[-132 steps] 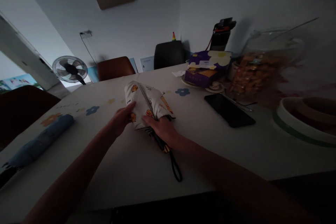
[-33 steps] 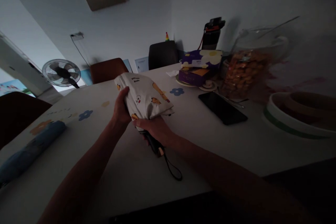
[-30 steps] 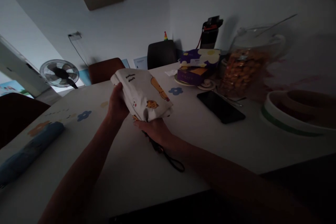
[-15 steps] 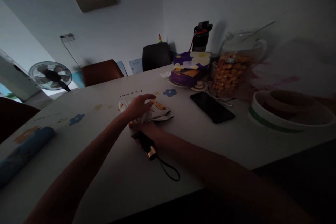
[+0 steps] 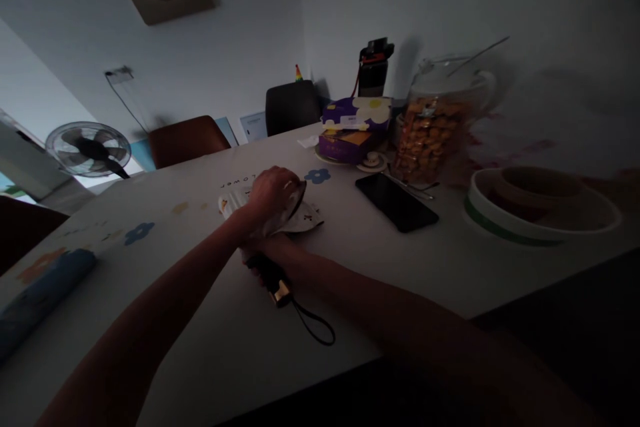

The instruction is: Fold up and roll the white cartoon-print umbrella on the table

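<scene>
A folding umbrella lies low over the table, its white printed canopy (image 5: 306, 219) loosely gathered and partly spread. Its black handle (image 5: 273, 275) with a gold-coloured end points towards me, and a black wrist strap (image 5: 320, 337) loops from it onto the table. From above, my left hand (image 5: 274, 197) is closed on a fold of the canopy, whose dark edge stands up beside the fingers. My right hand (image 5: 281, 252) wraps round the umbrella where canopy and handle meet; its fingers are mostly hidden underneath.
On the white table (image 5: 210, 347), a black phone (image 5: 397, 202) lies to the right, near a white-and-green bowl (image 5: 510, 230). A glass pitcher (image 5: 433, 137) of orange-brown pieces, purple boxes (image 5: 350, 130) and a black bottle (image 5: 373, 73) stand behind. A blue rolled bundle (image 5: 47, 297) lies left.
My left hand, fingers spread over the canopy before, has closed on a fold and lifted its edge. My right hand keeps its hold. The whole view has shifted slightly.
</scene>
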Motion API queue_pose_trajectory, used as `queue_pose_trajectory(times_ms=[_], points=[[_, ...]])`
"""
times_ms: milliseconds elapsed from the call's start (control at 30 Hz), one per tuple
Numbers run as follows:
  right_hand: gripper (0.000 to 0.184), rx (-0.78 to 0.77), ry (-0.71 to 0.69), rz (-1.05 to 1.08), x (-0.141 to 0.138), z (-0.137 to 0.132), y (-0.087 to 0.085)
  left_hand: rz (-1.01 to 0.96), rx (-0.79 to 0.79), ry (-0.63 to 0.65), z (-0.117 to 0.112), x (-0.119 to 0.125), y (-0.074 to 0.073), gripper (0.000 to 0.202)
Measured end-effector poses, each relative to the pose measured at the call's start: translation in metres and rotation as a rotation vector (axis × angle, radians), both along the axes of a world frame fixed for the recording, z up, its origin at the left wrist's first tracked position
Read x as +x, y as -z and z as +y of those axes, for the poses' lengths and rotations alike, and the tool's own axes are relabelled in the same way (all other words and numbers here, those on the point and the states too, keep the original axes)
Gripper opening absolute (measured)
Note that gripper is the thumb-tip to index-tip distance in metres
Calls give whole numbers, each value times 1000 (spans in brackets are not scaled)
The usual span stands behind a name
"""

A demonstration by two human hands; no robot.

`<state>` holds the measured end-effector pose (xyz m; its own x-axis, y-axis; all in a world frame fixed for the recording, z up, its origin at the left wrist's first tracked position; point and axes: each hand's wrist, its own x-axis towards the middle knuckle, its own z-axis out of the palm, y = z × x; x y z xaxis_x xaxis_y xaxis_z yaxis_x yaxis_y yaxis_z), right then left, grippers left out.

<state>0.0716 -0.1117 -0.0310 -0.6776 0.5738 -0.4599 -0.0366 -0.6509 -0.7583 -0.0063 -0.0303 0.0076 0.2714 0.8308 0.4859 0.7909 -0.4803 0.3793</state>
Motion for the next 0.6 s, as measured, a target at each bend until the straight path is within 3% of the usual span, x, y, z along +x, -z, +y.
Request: queue_pose_trajectory(times_ms=[167,300,433,533,600], points=[[23,3,-19,24,-2,3,4,-322,109,-54,-32,-27,-32,16],[20,26,-7,17,-2,6,4,-529,183,-240,-71,-60,-42,13],[22,47,-56,26,1,6,2,-678,212,-382,-110,-99,-27,18],[28,83,-50,21,5,4,-1,-561,161,-590,-133,-123,-8,21],[30,77,-45,32,8,3,-4,-550,97,-584,-143,-133,3,14]])
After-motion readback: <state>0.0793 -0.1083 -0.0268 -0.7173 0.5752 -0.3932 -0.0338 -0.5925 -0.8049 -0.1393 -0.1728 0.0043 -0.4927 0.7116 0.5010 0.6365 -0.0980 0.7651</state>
